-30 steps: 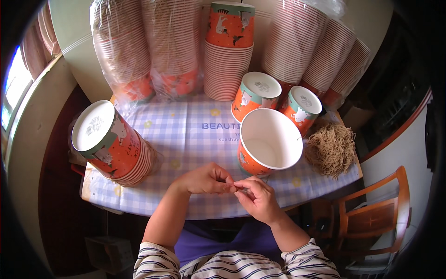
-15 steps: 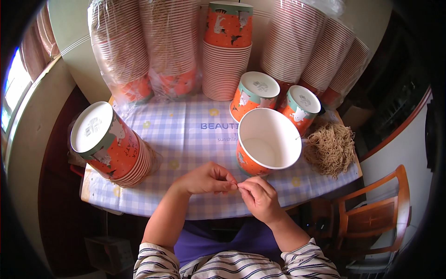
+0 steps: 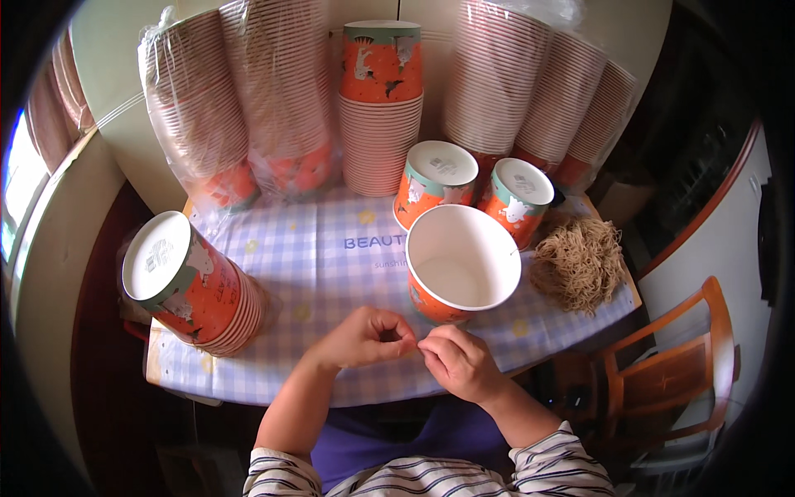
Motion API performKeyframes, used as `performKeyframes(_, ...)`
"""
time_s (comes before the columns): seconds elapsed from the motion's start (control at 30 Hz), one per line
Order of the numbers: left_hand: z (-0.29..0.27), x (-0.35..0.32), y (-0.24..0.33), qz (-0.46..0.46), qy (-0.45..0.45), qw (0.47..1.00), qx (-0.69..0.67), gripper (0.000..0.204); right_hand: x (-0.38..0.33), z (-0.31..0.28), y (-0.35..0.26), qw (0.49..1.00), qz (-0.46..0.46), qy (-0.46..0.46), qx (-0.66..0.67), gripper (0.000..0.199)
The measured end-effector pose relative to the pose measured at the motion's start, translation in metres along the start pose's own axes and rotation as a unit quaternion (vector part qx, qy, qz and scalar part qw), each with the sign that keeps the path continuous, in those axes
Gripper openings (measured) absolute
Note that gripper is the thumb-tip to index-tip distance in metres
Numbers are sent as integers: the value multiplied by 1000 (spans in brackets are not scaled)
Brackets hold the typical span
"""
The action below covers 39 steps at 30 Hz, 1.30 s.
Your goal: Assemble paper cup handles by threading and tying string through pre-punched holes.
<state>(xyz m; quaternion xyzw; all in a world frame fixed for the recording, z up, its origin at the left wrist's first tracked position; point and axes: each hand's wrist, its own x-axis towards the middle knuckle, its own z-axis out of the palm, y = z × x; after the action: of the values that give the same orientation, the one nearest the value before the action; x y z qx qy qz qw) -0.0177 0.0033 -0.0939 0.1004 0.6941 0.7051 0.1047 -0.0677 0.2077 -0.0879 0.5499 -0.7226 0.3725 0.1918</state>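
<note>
My left hand (image 3: 364,338) and my right hand (image 3: 462,363) meet fingertip to fingertip above the near edge of the table, a narrow gap between them. Both are closed in a pinch; whatever they hold is too small to make out. Just beyond my right hand stands a large orange paper bucket (image 3: 420,294), its white inside facing up, with a thin dark strand at its right rim. Beside it to the right lies a tangled heap of tan string (image 3: 580,263).
Two upturned orange paper tubs (image 3: 435,195) stand behind the bucket. A leaning stack of tubs (image 3: 195,286) is at the left. Tall stacks (image 3: 381,145), some in clear plastic, line the back. A checked cloth (image 3: 306,273) covers the table; a wooden chair (image 3: 662,373) stands right.
My fingertips have drawn slightly apart. The view has shifted, so the table and stacks appear a little lower and further left. The bucket and string heap keep their places on the table.
</note>
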Motion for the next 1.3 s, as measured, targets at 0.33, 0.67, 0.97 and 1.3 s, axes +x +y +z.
performKeyframes(0.33, 23, 5, 30, 231, 50, 952, 195, 6, 14, -42, 0, 990, -98, -32, -94, 22)
performKeyframes(0.67, 24, 39, 59, 320, 284, 875, 228, 11, 70, -94, 24, 981, -147, -40, -123, 13)
performKeyframes(0.97, -7, 54, 40, 40, 313, 939, 137, 47, 121, -90, 131, 972, 133, -193, 5, 7)
performKeyframes(1.3, -31, 47, 31, 41, 321, 946, 17, 23, 103, -86, 92, 946, 173, -264, -78, 12)
